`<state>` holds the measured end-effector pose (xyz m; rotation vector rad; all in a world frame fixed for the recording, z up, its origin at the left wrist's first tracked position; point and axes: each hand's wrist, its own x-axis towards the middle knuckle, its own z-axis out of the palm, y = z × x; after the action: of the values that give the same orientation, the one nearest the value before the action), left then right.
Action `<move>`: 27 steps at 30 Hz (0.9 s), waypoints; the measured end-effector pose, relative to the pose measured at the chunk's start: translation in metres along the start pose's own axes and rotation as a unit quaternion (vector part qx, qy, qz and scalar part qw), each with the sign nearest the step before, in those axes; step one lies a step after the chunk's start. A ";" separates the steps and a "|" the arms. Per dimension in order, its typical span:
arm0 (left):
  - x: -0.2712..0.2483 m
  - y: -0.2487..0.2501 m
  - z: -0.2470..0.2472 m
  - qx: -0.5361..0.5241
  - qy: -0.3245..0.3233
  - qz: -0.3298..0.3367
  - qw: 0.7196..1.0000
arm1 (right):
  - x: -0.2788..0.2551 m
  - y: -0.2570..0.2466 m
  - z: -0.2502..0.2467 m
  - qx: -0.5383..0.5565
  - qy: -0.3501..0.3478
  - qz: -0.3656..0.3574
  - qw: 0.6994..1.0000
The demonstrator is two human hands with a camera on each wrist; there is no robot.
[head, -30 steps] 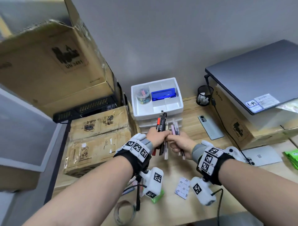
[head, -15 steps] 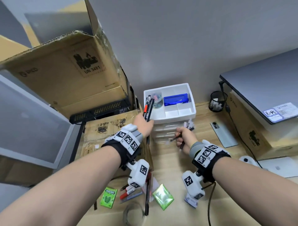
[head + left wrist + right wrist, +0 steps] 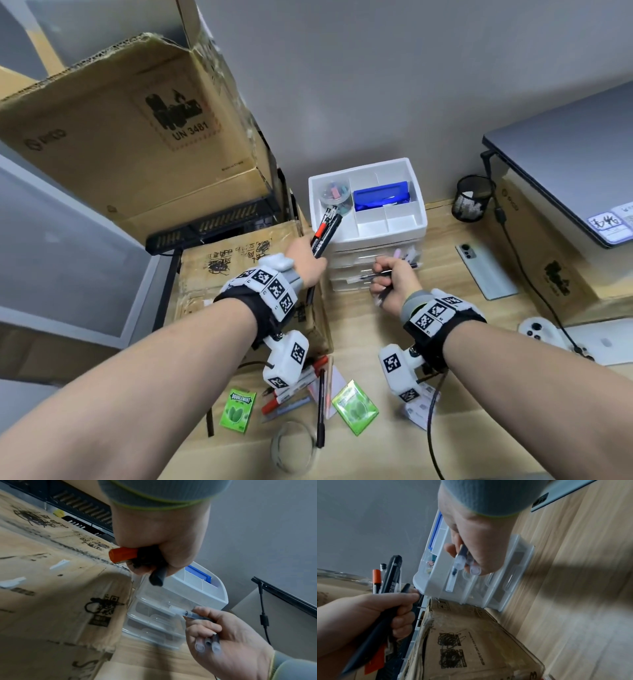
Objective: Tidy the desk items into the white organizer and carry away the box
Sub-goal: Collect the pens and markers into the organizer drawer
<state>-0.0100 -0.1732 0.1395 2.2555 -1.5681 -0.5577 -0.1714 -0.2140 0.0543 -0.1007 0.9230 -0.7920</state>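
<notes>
Left hand (image 3: 306,262) grips a bundle of markers (image 3: 325,228), tips over the white organizer (image 3: 390,226); right hand (image 3: 394,284) clutches several pens (image 3: 206,643) beside its drawers.

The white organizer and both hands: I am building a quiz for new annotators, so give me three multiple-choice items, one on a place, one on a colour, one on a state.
1. Where does the flat blue case lie?
A. in the white plastic organizer, back right top compartment
B. on the wooden desk
C. in a clear drawer

2. What colour is the chewing-gum pack near the desk's front edge?
A. red
B. green
C. blue

3. What is the left hand doing?
A. resting flat
B. pulling a drawer
C. gripping a bundle of dark markers and pens

Key: 1 A, the head view shows it inside the top tray; 2 B, its wrapper is green; 3 C, its fingers curl round the bundle.
</notes>
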 end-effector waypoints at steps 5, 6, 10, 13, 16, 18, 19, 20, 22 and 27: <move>0.001 0.000 0.000 -0.008 -0.021 -0.004 1.000 | -0.008 0.012 -0.018 -0.005 0.001 -0.007 1.000; 0.002 0.000 0.000 -0.013 -0.023 -0.008 1.000 | -0.011 0.015 -0.022 -0.007 0.006 -0.008 1.000; -0.003 0.000 0.001 -0.030 -0.028 -0.014 0.999 | -0.028 0.030 -0.039 -0.002 0.014 -0.004 1.000; -0.009 0.003 0.005 -0.044 -0.012 -0.022 0.999 | -0.040 0.042 -0.052 -0.019 0.033 -0.003 0.999; -0.012 0.005 0.009 -0.029 -0.012 -0.018 0.999 | -0.052 0.044 -0.059 -0.062 0.066 -0.036 0.995; -0.012 0.006 0.009 -0.033 -0.017 -0.008 0.999 | -0.062 0.037 -0.058 -0.108 0.078 -0.078 0.988; -0.012 0.008 0.009 -0.042 -0.017 -0.005 0.999 | -0.067 0.029 -0.055 -0.138 0.075 -0.102 0.982; -0.012 0.010 0.008 -0.049 -0.014 -0.002 0.999 | -0.070 0.021 -0.049 -0.172 0.071 -0.125 0.975; -0.012 0.015 0.004 -0.071 0.000 0.002 0.997 | -0.078 0.000 -0.030 -0.248 0.063 -0.172 0.951; -0.006 0.018 -0.013 -0.110 0.048 -0.001 0.993 | -0.081 -0.038 0.026 -0.386 0.015 -0.301 0.872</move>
<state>-0.0200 -0.1726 0.1606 2.0872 -1.3873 -0.5834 -0.2018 -0.1950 0.1408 -1.1280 1.2163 -0.9461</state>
